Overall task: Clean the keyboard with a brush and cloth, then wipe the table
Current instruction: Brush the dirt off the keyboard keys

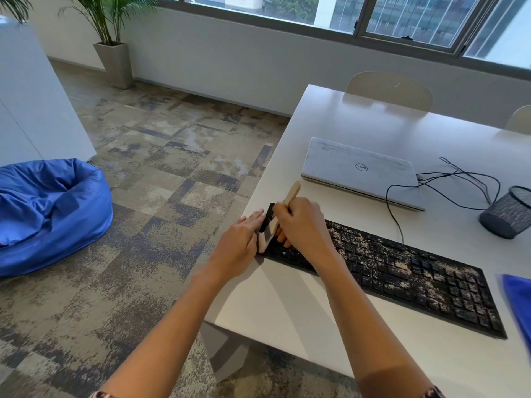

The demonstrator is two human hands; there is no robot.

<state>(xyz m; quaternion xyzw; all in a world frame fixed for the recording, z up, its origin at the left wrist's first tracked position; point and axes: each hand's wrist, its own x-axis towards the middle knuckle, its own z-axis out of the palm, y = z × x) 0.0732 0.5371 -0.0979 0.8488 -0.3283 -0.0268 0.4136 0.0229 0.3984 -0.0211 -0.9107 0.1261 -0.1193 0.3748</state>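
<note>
Far out at nine o'clock, a blue beanbag (48, 208) slumped on mottled carpet (172, 173). Up at eleven, a potted palm (112, 53) in a tall grey planter against the wall.

Near the centre, left hand (241, 239) laid at the left edge of the white table (359, 122), fingers straight and pressed together, resting against the left end of the black keyboard (402, 271). Just at its three o'clock, right hand (301, 225) curled round the wooden handle of a flat paintbrush (292, 193), handle tip pointing to one o'clock, pale bristles down on the keyboard's left end, right beside the left hand's fingers.

Keyboard flat on the table, running from the centre toward four o'clock, keys speckled with pale crumbs and dust.

At one o'clock from the hands, a closed silver Dell laptop (362, 170), lid smudged. Beyond it at twelve, a pale chair back (388, 90) behind the table's far side. Thin black cables (459, 175) looping across the table from the laptop's right side.

At three o'clock, a black mesh pen cup (508, 214) on the table, cut by the frame edge. Below it at four o'clock, a blue cloth (517, 305), blurred, near the keyboard's right end; cannot tell whether touching.
</note>
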